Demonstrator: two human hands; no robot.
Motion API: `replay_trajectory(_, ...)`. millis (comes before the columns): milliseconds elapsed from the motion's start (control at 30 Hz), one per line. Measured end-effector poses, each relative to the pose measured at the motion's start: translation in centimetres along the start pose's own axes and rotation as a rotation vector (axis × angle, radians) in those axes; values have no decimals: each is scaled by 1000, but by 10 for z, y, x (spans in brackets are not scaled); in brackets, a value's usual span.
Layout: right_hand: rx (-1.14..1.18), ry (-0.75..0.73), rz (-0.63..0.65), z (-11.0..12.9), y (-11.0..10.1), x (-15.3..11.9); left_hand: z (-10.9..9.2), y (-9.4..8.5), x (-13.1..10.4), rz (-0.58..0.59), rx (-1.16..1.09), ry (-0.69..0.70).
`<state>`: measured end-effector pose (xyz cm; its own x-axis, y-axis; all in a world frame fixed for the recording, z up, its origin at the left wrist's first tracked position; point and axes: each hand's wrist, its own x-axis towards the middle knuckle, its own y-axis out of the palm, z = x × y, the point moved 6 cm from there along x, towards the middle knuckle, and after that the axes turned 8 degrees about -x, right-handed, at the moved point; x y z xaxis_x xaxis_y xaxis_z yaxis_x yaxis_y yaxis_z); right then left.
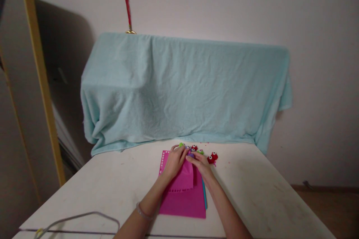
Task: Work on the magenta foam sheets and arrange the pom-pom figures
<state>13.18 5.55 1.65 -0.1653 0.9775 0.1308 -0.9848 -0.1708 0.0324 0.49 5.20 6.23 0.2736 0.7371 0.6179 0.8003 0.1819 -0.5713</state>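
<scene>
The right hand's point(202, 163) grip pinches a small purple piece point(191, 155) at the twelve o'clock end of a pink sheet point(183, 181) with holed edges. The left hand point(176, 160) meets it from nine o'clock; at this size I cannot tell whether that grip holds piece or sheet. A magenta sheet point(182, 206) shows towards six o'clock. Red googly-eyed pieces point(212, 158) rest on the desk point(126, 188), three o'clock from the right hand.

Homelike room (towel point(202, 89), white table point(120, 183))
</scene>
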Motion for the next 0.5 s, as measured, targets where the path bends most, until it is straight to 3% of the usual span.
replay_trajectory(500, -2, -36, -32, 3, -2, 1, -7, -4, 1, -33, -6, 37)
